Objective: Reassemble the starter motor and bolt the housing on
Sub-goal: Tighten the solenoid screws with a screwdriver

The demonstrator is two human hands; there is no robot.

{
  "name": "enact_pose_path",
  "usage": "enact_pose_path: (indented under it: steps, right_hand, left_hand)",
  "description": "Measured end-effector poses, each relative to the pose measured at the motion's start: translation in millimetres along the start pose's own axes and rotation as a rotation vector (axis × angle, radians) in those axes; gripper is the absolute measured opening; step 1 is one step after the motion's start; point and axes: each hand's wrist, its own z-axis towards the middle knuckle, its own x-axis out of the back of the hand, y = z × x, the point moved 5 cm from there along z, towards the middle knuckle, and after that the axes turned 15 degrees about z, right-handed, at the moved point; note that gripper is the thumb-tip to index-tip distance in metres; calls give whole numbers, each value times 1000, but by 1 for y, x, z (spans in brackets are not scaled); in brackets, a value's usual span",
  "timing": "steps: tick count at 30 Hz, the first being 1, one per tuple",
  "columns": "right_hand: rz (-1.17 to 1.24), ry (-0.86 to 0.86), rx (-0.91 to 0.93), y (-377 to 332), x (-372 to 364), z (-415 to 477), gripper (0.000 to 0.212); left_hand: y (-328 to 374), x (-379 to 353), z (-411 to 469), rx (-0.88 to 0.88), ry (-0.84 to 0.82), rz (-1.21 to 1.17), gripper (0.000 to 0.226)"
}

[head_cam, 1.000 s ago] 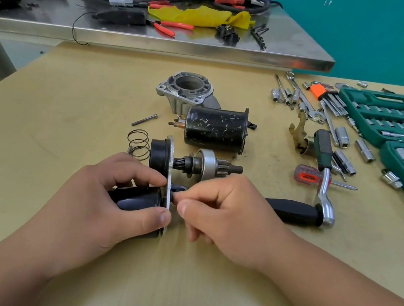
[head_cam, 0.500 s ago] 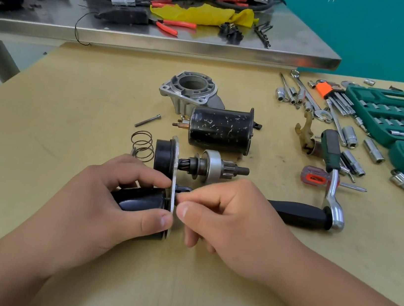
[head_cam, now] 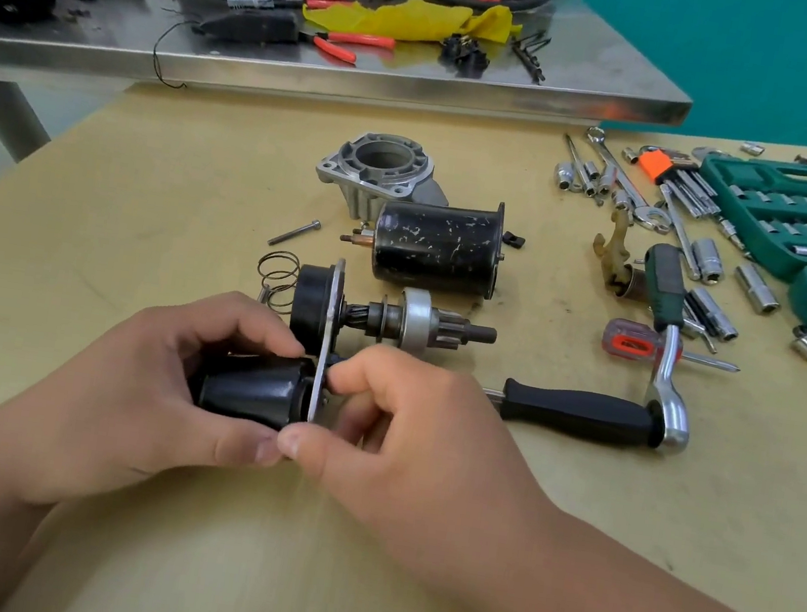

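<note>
Left hand (head_cam: 141, 388) grips the black solenoid cylinder (head_cam: 249, 390) of the starter assembly, thumb beneath and forefinger on top, low on the tan table (head_cam: 147, 197). Right hand (head_cam: 405, 425), at three o'clock of it, pinches something small and dark against the metal plate (head_cam: 331, 326). At twelve o'clock lie the black motor body (head_cam: 435, 248) and, beyond it, the grey housing (head_cam: 378, 172); the ratchet (head_cam: 583, 414) lies at three o'clock.

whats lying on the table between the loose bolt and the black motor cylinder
In the head view, nothing: bare table separates the loose bolt from the black motor cylinder, apart from the cylinder's own copper-tipped stub pointing toward the bolt.
</note>
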Motion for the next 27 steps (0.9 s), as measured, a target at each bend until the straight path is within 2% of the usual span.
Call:
enact_pose_path:
  steps: [4, 11, 17, 27]
  right_hand:
    - [-7, 40, 44, -1, -4, 2, 21]
    - [69, 66, 59, 3, -3, 2, 16]
    - [85, 4, 92, 2, -1, 0, 14]
    - [160, 24, 69, 6, -5, 1, 9]
  left_hand:
    - [2, 0, 1, 22, -25, -90, 62]
    - [11, -2, -1, 52, -2, -122, 60]
    - [18, 0, -2, 29, 61, -17, 61]
    - [21, 6, -4, 0, 106, 163, 58]
